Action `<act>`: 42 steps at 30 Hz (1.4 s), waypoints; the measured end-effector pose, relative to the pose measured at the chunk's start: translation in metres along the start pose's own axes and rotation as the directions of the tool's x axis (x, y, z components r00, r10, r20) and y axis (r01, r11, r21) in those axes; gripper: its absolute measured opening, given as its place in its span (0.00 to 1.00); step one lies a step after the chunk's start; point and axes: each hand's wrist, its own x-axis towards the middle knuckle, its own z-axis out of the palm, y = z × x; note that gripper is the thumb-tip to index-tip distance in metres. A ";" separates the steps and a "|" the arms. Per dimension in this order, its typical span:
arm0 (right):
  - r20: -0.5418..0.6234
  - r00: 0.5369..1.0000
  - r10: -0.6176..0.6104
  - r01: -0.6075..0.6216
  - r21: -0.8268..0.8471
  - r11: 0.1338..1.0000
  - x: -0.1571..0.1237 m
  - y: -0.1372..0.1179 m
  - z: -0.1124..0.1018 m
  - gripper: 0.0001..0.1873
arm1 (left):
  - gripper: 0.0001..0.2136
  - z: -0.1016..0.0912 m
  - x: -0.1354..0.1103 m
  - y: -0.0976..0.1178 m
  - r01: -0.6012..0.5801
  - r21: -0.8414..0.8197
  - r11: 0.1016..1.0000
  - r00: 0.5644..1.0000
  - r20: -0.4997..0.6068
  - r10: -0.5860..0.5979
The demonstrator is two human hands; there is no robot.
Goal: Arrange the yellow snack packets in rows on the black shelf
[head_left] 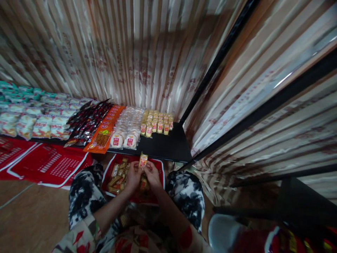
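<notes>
Between my two hands is one small yellow snack packet with a red and white label, held upright by its lower part. My left hand pinches it from the left, and my right hand grips it from the right. Below them, between my knees, stands a red basket with a white rim, holding many loose packets of the same yellow-gold look. Just ahead, on the black shelf, similar yellow packets stand in close rows.
Left of those rows are round white cracker packs, an orange bag, dark red packets and white snack bags. Empty-looking red baskets sit below at left. Black frame bars slant at right before a pleated curtain.
</notes>
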 end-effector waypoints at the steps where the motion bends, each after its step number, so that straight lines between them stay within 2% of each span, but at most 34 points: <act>1: 0.006 1.000 -0.008 0.008 -0.014 1.000 0.002 -0.004 -0.001 0.18 | 0.09 0.001 0.002 0.004 -0.011 -0.012 1.000 1.000 -0.005 0.010; 3: 0.014 1.000 -0.020 0.021 -0.042 0.999 0.006 -0.012 -0.003 0.17 | 0.09 0.005 0.007 0.010 -0.013 -0.034 0.999 1.000 0.000 0.013; 6: 0.012 1.000 -0.021 0.022 -0.063 0.998 0.019 -0.024 -0.011 0.17 | 0.11 0.012 0.017 0.020 -0.004 -0.060 0.998 0.997 0.074 0.008; 8: -0.004 0.999 -0.037 0.037 -0.071 0.997 0.032 -0.030 -0.017 0.17 | 0.12 0.017 0.026 0.027 -0.046 -0.015 0.999 0.994 0.101 0.047; 11: -0.055 0.992 -0.113 0.106 -0.109 0.988 0.056 -0.037 -0.028 0.16 | 0.14 0.027 0.039 0.039 -0.100 0.105 0.989 0.994 0.057 0.095; 15: -0.122 0.973 -0.194 0.161 -0.239 0.958 0.091 -0.042 -0.041 0.16 | 0.16 0.044 0.056 0.051 -0.183 0.134 0.974 0.983 0.031 0.181; 18: -0.163 0.953 -0.255 0.183 -0.359 0.915 0.114 -0.045 -0.047 0.15 | 0.15 0.057 0.068 0.058 -0.282 0.090 0.955 0.959 0.059 0.277; 20: -0.194 0.939 -0.285 0.179 -0.433 0.884 0.128 -0.046 -0.048 0.14 | 0.15 0.064 0.076 0.062 -0.304 0.048 0.951 0.949 0.097 0.299; 24: -0.227 0.923 -0.311 0.155 -0.521 0.840 0.152 -0.048 -0.046 0.16 | 0.17 0.074 0.094 0.070 -0.278 -0.005 0.960 0.946 0.171 0.275; 28: -0.246 0.908 -0.338 0.145 -0.574 0.806 0.169 -0.051 -0.042 0.17 | 0.18 0.080 0.109 0.078 -0.213 0.021 0.977 0.957 0.204 0.204; 36: -0.216 0.898 -0.383 0.207 -0.561 0.801 0.183 -0.056 -0.037 0.14 | 0.19 0.089 0.130 0.082 -0.166 0.071 0.983 0.966 0.213 0.148; 42: -0.153 0.878 -0.453 0.274 -0.615 0.740 0.184 -0.048 -0.035 0.09 | 0.18 0.089 0.135 0.080 -0.134 0.063 0.989 0.979 0.160 0.123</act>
